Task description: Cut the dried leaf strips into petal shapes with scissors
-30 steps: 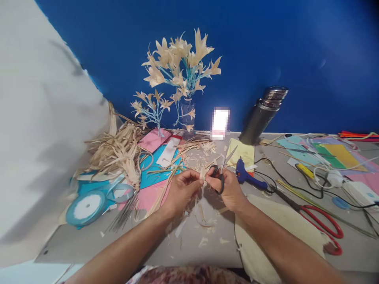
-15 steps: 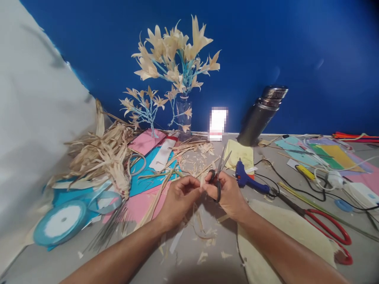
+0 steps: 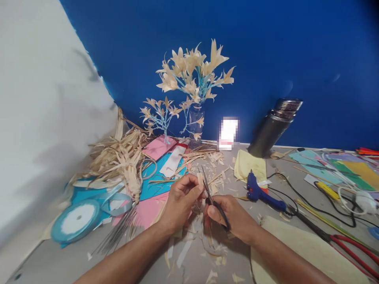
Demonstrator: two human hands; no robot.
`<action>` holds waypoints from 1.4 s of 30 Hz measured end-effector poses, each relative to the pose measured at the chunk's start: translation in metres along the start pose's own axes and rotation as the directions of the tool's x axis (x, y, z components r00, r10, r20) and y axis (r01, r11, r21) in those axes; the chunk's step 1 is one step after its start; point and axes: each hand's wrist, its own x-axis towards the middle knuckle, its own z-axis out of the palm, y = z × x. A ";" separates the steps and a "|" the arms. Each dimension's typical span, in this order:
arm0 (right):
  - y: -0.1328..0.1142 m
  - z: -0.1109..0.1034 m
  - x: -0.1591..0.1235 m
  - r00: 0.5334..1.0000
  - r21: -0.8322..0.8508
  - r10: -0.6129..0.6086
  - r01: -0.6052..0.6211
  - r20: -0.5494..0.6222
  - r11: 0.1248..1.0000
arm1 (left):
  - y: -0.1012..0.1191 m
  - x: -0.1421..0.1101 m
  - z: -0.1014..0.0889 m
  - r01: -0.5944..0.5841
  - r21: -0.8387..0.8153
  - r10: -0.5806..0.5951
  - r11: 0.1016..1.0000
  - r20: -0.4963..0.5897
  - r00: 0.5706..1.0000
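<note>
My left hand pinches a small pale piece of corn husk between thumb and fingers, its top edge sticking up. Black-handled scissors are in my right hand, fingers in the loops. Their blades point up and lie right beside the husk piece; whether they touch it I cannot tell. Below and behind both hands, pale husk scraps litter the grey table.
Left: dried corn husks, a blue ribbon roll and thin wires. Behind: husk flowers in a clear bottle, and a dark flask. Right: a blue glue gun, its cord and red-handled scissors.
My right hand has drawn away from the left and turned the scissors, bringing their blades up to the husk piece. The camera view has shifted left and slightly up.
</note>
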 end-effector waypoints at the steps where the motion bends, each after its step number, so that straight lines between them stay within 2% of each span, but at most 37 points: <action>1: 0.001 0.000 0.000 1.000 0.001 -0.005 0.005 0.015 1.000 | 0.001 0.000 0.000 0.004 -0.002 -0.004 1.000 0.005 1.000; 6: 0.003 0.003 -0.003 0.999 0.050 0.019 -0.021 0.032 0.999 | 0.004 -0.002 0.001 0.023 0.003 -0.023 1.000 0.006 1.000; 12: 0.001 0.009 -0.002 0.999 0.075 0.034 -0.033 -0.008 0.997 | 0.006 -0.001 0.001 0.048 -0.015 -0.048 0.999 -0.015 0.999; 21: 0.004 0.011 -0.002 0.998 0.083 0.060 -0.057 -0.025 0.995 | 0.003 -0.001 0.000 0.157 -0.183 -0.157 0.970 0.019 0.987; 34: 0.007 0.012 -0.003 0.995 0.068 0.082 -0.078 -0.053 0.995 | 0.005 0.001 0.000 0.142 -0.162 -0.143 0.977 0.005 0.990; 42: 0.007 0.013 -0.003 0.997 0.087 0.065 -0.061 -0.047 0.994 | 0.008 0.002 -0.002 0.149 -0.194 -0.144 0.970 0.040 0.989</action>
